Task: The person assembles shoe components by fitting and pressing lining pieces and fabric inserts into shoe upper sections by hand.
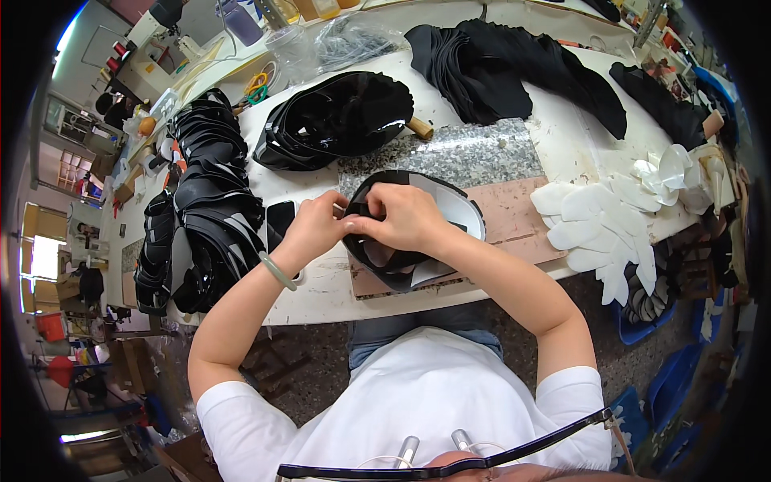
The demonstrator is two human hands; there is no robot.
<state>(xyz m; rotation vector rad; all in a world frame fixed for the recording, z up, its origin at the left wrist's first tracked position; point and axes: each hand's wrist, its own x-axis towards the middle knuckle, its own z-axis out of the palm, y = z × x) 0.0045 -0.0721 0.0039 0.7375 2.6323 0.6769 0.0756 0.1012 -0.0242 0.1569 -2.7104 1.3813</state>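
Observation:
On the pinkish board in front of me lies a black shoe upper (395,276), glossy at the near side, with grey patches and a white inner piece (459,210) showing at its right. My left hand (320,223) pinches its left edge, fingers curled, a pale bangle on the wrist. Against it works my right hand (404,215), thumb and fingers closed on the same edge, close to the left fingertips. Whatever lies right between the fingertips is hidden. A dark phone (280,218) rests beside my left hand.
Behind lie a stack of glossy black uppers (337,120), a wooden handle (420,128), a speckled stone slab (458,153) and black fabric pieces (482,68). More uppers (210,201) are piled left, near scissors (257,87). White shaped pieces (590,213) spread rightward; a blue basket (634,329) stands below.

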